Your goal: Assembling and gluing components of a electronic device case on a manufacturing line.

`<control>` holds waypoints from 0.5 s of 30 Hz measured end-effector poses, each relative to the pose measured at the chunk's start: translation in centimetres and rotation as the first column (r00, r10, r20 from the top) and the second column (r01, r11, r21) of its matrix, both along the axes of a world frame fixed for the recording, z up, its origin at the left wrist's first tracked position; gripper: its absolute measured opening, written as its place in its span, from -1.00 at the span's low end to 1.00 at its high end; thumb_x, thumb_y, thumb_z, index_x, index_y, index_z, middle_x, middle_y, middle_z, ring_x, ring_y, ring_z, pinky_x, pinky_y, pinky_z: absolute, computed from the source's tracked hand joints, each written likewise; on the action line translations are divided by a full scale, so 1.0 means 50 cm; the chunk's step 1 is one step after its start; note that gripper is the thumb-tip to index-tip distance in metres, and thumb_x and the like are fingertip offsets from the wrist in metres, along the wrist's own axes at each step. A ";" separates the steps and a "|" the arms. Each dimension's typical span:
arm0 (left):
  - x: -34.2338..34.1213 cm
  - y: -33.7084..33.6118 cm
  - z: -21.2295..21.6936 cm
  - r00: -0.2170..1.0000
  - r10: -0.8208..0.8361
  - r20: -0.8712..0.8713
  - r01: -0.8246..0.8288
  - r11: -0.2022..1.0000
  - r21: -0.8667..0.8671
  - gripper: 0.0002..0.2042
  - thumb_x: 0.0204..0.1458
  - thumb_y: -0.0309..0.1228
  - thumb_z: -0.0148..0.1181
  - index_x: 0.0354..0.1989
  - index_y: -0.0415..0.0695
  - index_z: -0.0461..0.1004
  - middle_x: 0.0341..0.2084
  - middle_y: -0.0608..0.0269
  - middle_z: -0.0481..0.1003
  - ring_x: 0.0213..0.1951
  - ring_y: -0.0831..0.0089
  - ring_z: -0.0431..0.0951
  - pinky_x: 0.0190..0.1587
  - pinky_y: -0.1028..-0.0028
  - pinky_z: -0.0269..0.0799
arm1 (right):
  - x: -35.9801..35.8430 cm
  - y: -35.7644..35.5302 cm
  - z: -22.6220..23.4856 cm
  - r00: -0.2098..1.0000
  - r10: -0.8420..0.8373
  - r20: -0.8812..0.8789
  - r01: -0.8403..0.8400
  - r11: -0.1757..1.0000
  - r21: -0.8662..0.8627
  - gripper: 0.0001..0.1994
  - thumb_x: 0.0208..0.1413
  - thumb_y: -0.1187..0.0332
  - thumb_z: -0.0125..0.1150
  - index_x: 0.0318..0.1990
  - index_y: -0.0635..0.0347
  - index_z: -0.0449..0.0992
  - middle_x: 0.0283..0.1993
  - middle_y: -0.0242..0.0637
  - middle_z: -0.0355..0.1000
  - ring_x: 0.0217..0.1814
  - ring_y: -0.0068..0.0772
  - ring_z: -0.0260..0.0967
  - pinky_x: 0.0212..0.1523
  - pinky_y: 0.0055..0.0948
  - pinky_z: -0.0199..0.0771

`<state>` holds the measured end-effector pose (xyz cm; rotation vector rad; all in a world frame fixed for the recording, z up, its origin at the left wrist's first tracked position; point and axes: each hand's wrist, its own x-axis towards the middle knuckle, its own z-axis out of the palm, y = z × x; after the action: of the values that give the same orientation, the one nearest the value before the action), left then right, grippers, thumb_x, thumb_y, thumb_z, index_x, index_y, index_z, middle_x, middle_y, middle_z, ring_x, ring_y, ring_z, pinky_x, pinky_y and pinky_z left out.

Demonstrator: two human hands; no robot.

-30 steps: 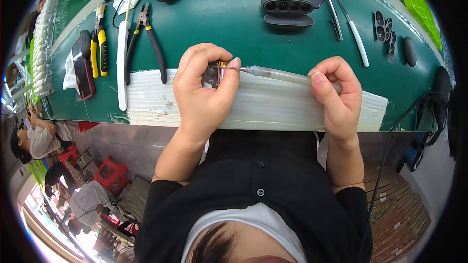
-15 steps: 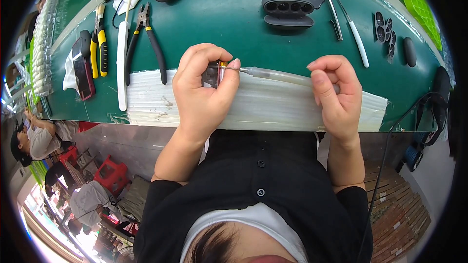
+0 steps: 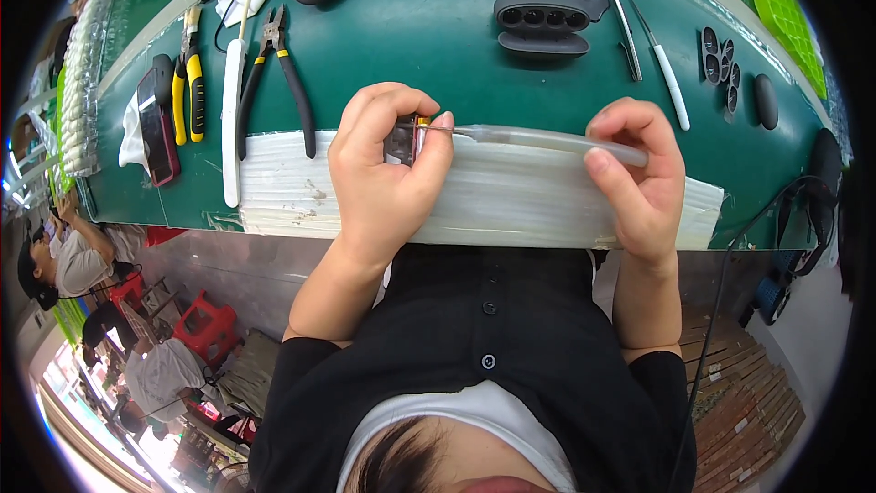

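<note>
My left hand point(image 3: 385, 164) is closed round a small dark part point(image 3: 400, 142) with a yellow and a reddish edge; the fingers hide much of it. A slim screwdriver point(image 3: 534, 138) with a translucent handle lies nearly level, its thin metal shaft reaching the part beside my left thumb. At the handle's rear end, my right hand point(image 3: 646, 183) holds it loosely between thumb and curled fingers. Where the tip meets the part is too small to make out. Both hands are above a ribbed whitish pad point(image 3: 520, 196) along the table's near edge.
On the green table point(image 3: 392, 46) lie black-handled pliers point(image 3: 274, 64), yellow-black pliers point(image 3: 188, 82), a white stick-like tool point(image 3: 234, 119) and a phone point(image 3: 158, 137). Farther off are dark grey cases point(image 3: 543, 18), tweezers point(image 3: 620, 18) and a white-handled pick point(image 3: 671, 82). Another person point(image 3: 78, 256) sits at left.
My right hand has opened its fingers slightly and shifted a little right and up along the handle, showing more of its rear end. My left hand, with the part, has moved slightly right.
</note>
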<state>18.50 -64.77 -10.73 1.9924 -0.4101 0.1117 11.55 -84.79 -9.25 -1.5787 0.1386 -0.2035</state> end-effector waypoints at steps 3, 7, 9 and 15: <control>-0.002 -0.002 0.006 1.000 0.020 -0.004 -0.020 1.000 0.009 -0.89 -0.24 -0.60 0.19 -0.49 -0.23 0.41 -0.46 0.21 0.39 -0.46 0.48 0.37 -0.45 0.57 0.29 | -0.009 -0.009 0.004 0.997 0.077 -0.009 -0.077 0.997 0.024 -0.87 0.05 0.48 0.06 -0.23 0.28 0.36 -0.43 -0.46 0.29 -0.51 -0.76 0.15 -0.52 -0.78 0.12; -0.001 0.000 -0.001 0.999 0.010 0.034 -0.011 1.000 0.003 -0.89 -0.24 -0.60 0.19 -0.50 -0.23 0.41 -0.46 0.21 0.39 -0.47 0.49 0.37 -0.46 0.57 0.29 | -0.004 0.004 0.008 0.995 -0.014 -0.095 0.021 0.997 0.073 -0.86 0.05 0.48 0.07 -0.22 0.28 0.36 -0.44 -0.48 0.28 -0.51 -0.77 0.14 -0.52 -0.78 0.11; -0.001 -0.003 0.002 1.000 0.016 0.001 -0.016 1.000 -0.001 -0.89 -0.24 -0.60 0.19 -0.50 -0.23 0.41 -0.46 0.20 0.39 -0.48 0.49 0.37 -0.47 0.56 0.29 | -0.003 0.003 0.000 1.000 0.000 -0.017 0.000 1.000 0.022 -0.86 0.04 0.49 0.07 -0.22 0.28 0.36 -0.45 -0.49 0.28 -0.51 -0.78 0.13 -0.52 -0.78 0.10; -0.003 -0.001 0.004 1.000 0.023 0.016 -0.024 1.000 0.019 -0.90 -0.24 -0.61 0.18 -0.50 -0.24 0.41 -0.47 0.20 0.39 -0.48 0.48 0.38 -0.48 0.56 0.30 | -0.004 0.002 0.013 0.990 0.010 -0.138 0.009 0.990 0.142 -0.86 0.02 0.51 0.08 -0.23 0.27 0.35 -0.44 -0.49 0.28 -0.47 -0.78 0.13 -0.47 -0.77 0.12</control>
<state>18.37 -64.84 -10.53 2.0165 -0.3990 0.1386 11.37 -84.68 -8.62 -1.4503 0.2556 -0.0814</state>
